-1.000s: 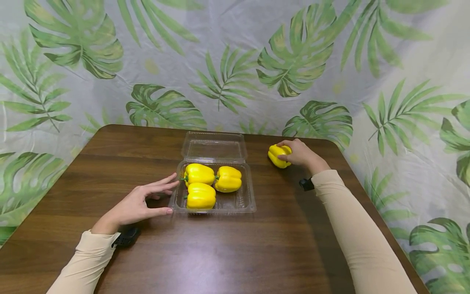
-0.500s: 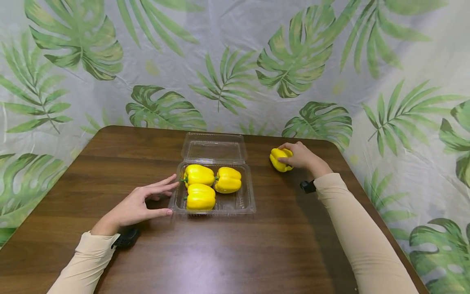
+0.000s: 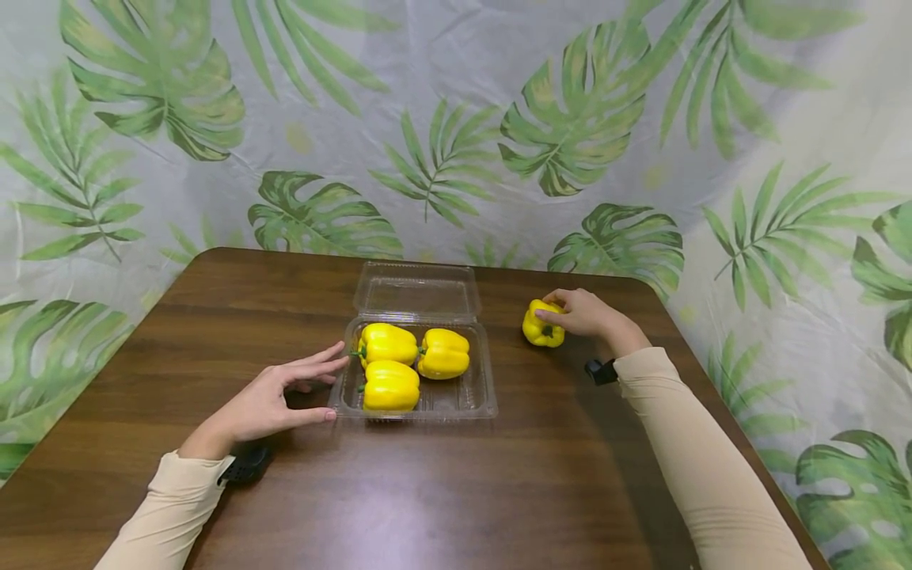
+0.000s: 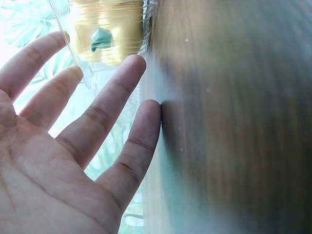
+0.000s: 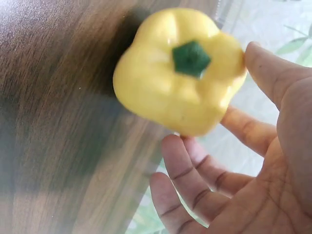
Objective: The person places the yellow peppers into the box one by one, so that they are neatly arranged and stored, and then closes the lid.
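Note:
My right hand (image 3: 587, 313) grips a yellow bell pepper (image 3: 543, 326) between thumb and fingers, right of the clear plastic container. In the right wrist view the pepper's (image 5: 180, 92) green stem faces the camera. Three more yellow peppers lie in the container (image 3: 473, 400): one at back left (image 3: 388, 344), one at right (image 3: 445, 354), one at front left (image 3: 392, 388). My left hand (image 3: 267, 402) rests at the container's left side, fingers spread and fairly straight. The left wrist view shows the hand (image 4: 73, 141) with fingertips against or near the clear wall.
The container's hinged lid (image 3: 416, 291) lies folded back behind it. All stands on a brown wooden table (image 3: 427, 507) with rounded far corners. A leaf-printed cloth (image 3: 442, 95) hangs right behind the table.
The right hand has turned the held pepper so that its stem now faces the person, and moved it slightly nearer. The left hand has stayed in place.

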`<state>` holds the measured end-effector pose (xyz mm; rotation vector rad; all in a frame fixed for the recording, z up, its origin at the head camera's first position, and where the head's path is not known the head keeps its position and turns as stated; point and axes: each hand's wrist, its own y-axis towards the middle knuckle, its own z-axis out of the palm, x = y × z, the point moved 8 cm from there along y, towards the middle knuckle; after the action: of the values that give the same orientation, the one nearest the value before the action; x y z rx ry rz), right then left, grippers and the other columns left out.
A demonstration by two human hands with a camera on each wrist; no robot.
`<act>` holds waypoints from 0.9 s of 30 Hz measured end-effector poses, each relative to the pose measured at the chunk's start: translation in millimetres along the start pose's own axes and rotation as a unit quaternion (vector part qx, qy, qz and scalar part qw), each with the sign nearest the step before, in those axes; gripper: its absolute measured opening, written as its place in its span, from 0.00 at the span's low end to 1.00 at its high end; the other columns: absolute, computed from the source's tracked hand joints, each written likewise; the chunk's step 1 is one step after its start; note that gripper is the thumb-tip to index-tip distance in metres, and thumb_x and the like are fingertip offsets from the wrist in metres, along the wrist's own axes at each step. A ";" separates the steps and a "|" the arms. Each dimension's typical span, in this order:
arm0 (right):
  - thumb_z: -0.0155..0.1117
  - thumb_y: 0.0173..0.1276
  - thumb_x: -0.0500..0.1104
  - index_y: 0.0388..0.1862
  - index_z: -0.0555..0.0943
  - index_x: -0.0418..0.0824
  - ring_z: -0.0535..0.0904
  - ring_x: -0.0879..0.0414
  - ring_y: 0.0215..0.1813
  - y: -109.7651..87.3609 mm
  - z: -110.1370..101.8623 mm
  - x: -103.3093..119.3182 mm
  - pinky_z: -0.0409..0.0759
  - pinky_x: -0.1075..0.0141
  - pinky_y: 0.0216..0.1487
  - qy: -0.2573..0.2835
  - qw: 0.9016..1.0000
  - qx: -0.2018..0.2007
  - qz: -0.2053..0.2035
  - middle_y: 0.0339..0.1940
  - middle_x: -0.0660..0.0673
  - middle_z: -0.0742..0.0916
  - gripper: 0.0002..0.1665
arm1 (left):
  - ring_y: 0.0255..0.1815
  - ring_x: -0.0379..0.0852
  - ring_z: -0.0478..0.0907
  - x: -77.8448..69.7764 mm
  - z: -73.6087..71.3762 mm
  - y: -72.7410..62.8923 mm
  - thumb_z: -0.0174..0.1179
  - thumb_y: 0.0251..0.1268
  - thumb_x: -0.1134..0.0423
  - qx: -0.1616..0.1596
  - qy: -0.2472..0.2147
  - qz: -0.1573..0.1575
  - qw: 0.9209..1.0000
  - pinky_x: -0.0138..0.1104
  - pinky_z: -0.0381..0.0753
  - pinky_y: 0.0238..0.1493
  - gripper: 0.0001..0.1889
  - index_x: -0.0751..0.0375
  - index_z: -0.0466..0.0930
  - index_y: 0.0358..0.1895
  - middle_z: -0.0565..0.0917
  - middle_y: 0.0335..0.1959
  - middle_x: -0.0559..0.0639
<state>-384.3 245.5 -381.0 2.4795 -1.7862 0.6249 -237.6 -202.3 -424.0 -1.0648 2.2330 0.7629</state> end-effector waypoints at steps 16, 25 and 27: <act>0.44 0.89 0.62 0.79 0.70 0.31 0.76 0.29 0.73 -9.4 -0.4 -11.2 0.77 0.36 0.71 0.019 0.999 0.013 0.024 0.75 0.25 0.78 0.40 | 0.61 0.35 0.85 0.2 0.8 -2.5 0.78 0.65 0.53 -0.001 -0.001 -0.003 1.000 0.40 0.88 0.60 0.40 0.57 0.74 0.79 0.69 0.84 0.53; 0.43 0.87 0.36 0.87 0.58 0.41 0.69 0.24 0.78 -14.0 -3.0 -23.1 0.75 0.33 0.70 0.084 0.996 -0.009 -0.009 0.80 0.21 0.69 0.32 | 0.61 0.36 0.85 2.6 1.0 -0.8 0.78 0.65 0.52 0.002 0.001 -0.002 1.000 0.40 0.87 0.60 0.39 0.54 0.75 0.79 0.69 0.84 0.52; 0.45 0.84 0.31 0.86 0.59 0.42 0.66 0.23 0.80 -13.7 -2.1 -23.0 0.74 0.31 0.72 0.089 0.996 -0.008 -0.023 0.81 0.21 0.68 0.34 | 0.62 0.36 0.85 2.9 0.8 -0.7 0.78 0.65 0.52 0.002 0.000 -0.003 1.000 0.40 0.87 0.60 0.39 0.53 0.74 0.79 0.69 0.84 0.51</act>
<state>-378.5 271.6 -383.9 2.3618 -1.6596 0.7968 -238.4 -203.7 -426.7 -1.0686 2.2303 0.7565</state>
